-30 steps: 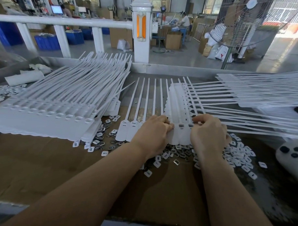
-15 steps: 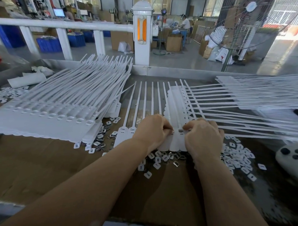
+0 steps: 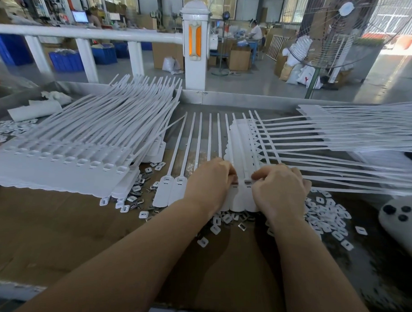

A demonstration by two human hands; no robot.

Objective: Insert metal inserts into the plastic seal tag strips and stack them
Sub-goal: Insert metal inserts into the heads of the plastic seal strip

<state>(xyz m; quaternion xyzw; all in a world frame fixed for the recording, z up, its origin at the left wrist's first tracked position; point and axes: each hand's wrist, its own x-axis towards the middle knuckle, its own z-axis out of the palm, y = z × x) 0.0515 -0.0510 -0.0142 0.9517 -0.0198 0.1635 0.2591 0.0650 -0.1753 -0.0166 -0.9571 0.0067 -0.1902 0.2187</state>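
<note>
A white strip of joined seal tags (image 3: 173,192) lies in the middle of the bench, tails pointing away from me. My left hand (image 3: 208,184) and my right hand (image 3: 278,191) sit side by side on its tag heads, fingers curled down at the slots around (image 3: 247,181). Their fingertips are hidden, so any insert between them cannot be seen. Loose metal inserts and small white caps (image 3: 223,220) lie scattered just below the strip. A tall stack of finished strips (image 3: 60,164) lies at the left.
More strips (image 3: 352,137) fan out at the right, tails crossing the working strip. White caps (image 3: 326,213) pile up at the right. A white device with black buttons (image 3: 399,216) sits at the right edge. Brown cardboard (image 3: 57,232) covers the bench; a metal rim (image 3: 249,100) runs behind.
Both hands drew closer together over the tag heads, the right one shifting left. The strip stays in place.
</note>
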